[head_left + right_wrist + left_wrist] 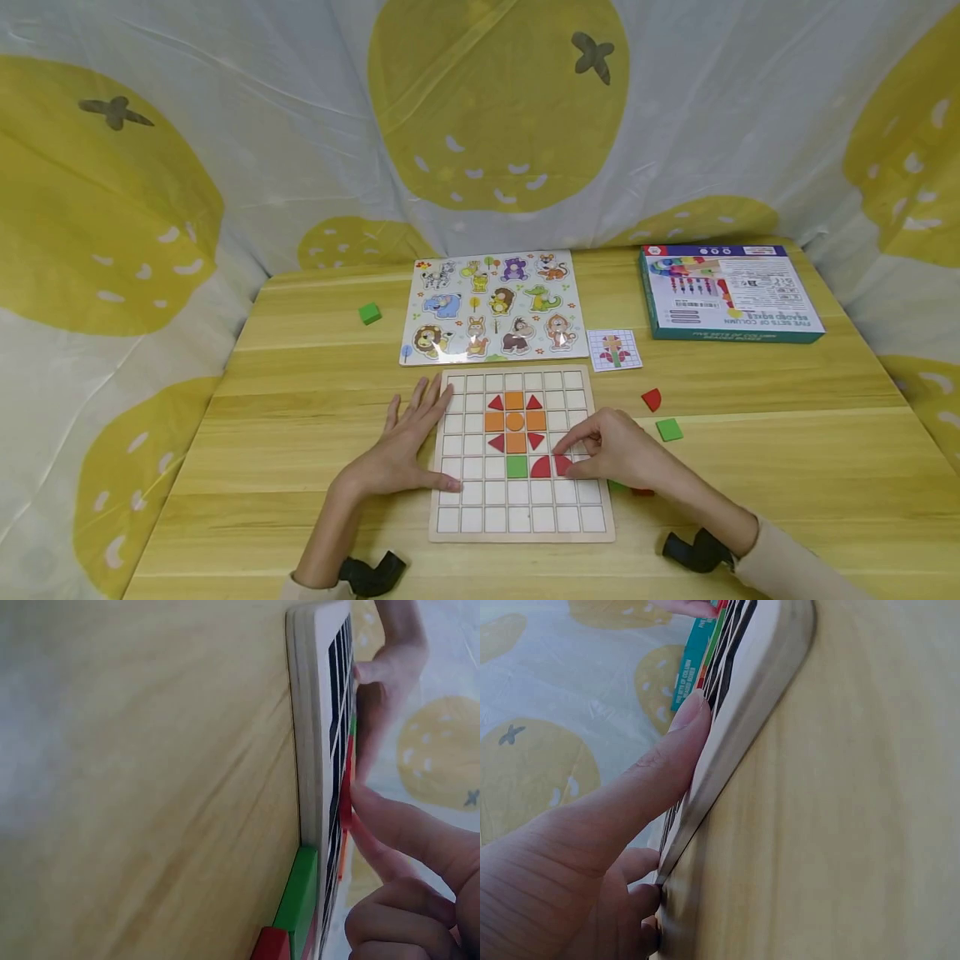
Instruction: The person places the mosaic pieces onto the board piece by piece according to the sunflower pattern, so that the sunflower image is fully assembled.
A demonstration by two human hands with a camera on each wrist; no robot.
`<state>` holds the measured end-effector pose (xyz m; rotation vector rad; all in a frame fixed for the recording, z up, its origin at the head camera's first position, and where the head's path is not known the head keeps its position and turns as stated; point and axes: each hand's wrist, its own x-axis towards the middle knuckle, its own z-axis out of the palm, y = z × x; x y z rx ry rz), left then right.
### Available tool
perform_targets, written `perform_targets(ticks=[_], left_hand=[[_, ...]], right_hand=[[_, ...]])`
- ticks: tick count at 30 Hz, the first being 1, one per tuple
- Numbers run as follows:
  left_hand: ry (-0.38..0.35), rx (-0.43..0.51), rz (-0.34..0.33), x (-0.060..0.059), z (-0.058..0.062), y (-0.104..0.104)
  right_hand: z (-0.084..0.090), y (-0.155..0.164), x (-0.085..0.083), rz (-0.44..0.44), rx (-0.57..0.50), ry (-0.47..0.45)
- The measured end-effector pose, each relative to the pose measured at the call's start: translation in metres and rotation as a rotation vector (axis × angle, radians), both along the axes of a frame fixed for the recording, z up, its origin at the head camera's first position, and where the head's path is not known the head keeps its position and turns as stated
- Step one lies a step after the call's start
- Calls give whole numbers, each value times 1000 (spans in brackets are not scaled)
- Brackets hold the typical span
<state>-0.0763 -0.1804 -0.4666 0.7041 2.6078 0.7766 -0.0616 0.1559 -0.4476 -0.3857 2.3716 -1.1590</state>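
Left hand flat, fingers straight, pressing the grid board at its left edge; right hand pinching a red quarter-circle piece in the board's lower middle. Right wrist view only: green block tucked against the board's edge. Beyond: animal puzzle, pattern card, box.
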Motion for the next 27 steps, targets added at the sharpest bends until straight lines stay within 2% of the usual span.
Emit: perform_targets(ticks=[10,17,27], left_hand=[[-8,17,6,0,2,0],[-7,21,4,0,1,1],[1,8,0,1,2,1]], right_hand=[[-1,-5,0,9,8,80],[-3,-1,-1,18,-46,-1],[-4,1,-3,26,-73,-32]])
